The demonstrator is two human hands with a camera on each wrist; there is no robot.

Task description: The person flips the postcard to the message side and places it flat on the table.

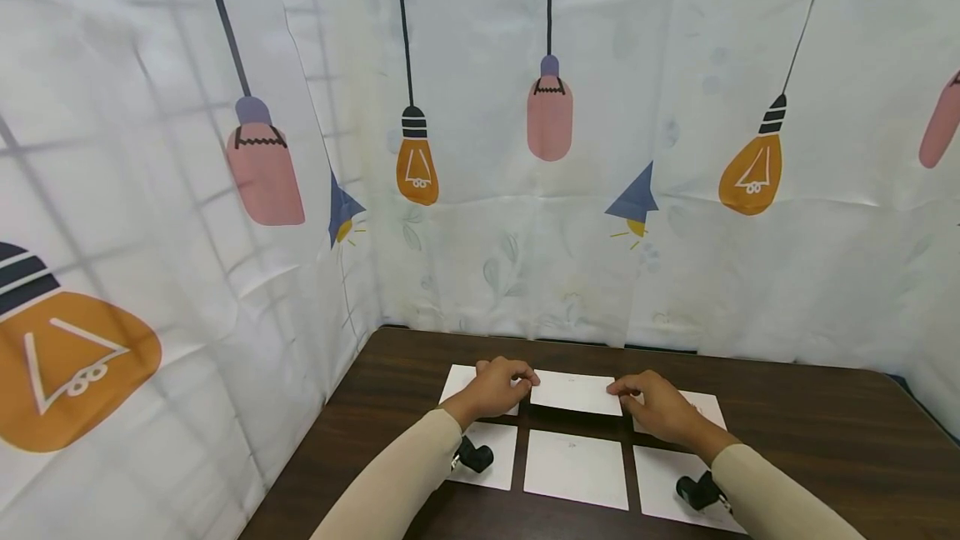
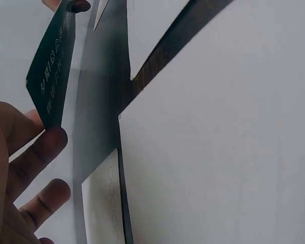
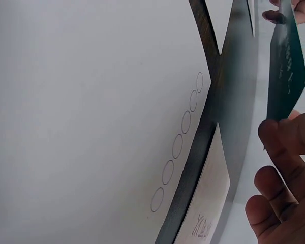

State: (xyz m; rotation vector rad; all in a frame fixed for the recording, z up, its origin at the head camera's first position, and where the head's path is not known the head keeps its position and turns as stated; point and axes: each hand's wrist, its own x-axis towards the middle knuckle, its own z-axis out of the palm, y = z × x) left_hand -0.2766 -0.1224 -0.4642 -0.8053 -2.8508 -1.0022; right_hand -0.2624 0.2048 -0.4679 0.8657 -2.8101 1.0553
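Between both hands a thin rectangular card [image 1: 573, 392] is held above the dark table, its white face up in the head view. Its underside [image 2: 52, 71] looks dark green with pale writing in the wrist views. My left hand [image 1: 497, 387] pinches the left edge between thumb and fingertip. At the opposite edge my right hand [image 1: 662, 411] does the same, its other fingers loosely bent. Below and around lie white sheets, among them the front middle one [image 1: 576, 469] and the back right one [image 1: 708, 408], partly hidden by the right hand.
A sheet [image 1: 495, 444] at front left and another [image 1: 660, 473] at front right lie partly under the wrists. Black wrist devices [image 1: 476, 455] hang beneath the forearms. Printed circles mark one sheet [image 3: 91, 127]. A lamp-patterned white curtain [image 1: 480, 265] surrounds the brown table [image 1: 810, 423].
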